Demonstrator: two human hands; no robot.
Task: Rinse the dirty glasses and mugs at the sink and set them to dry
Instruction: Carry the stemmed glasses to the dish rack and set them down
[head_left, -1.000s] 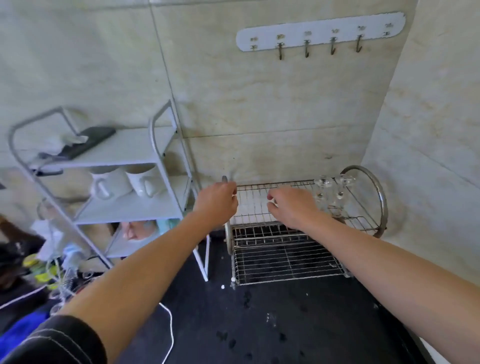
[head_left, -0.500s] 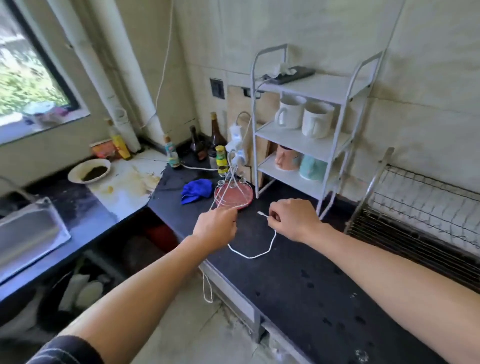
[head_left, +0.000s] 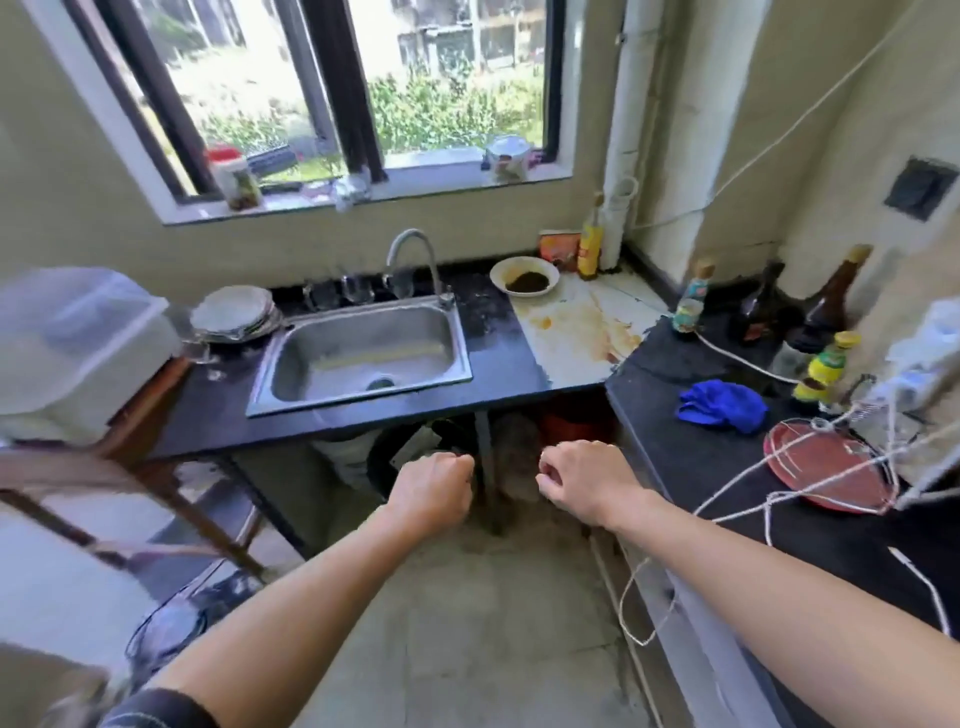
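Note:
A steel sink (head_left: 332, 340) with a curved tap (head_left: 415, 249) sits in the black counter under the window. Several clear glasses (head_left: 358, 288) stand in a row behind the basin, at the tap's base. No mugs or drying rack show in this view. My left hand (head_left: 434, 491) and my right hand (head_left: 582, 483) are held out side by side, below and in front of the counter's front edge. The fingers of both are curled in and neither holds anything. Neither hand touches the sink or the glasses.
Stacked plates (head_left: 236, 314) lie left of the sink, with a clear plastic box (head_left: 72, 343) further left. A dirty bowl (head_left: 524, 275) sits right of the tap. The right counter carries bottles (head_left: 826, 306), a blue cloth (head_left: 722, 413), a red plate (head_left: 826, 470) and white cords (head_left: 727, 509).
My view has swung left, from the wire drying rack past the mug shelf to the sink. Both hands stayed out front with curled fingers and came away from the rack.

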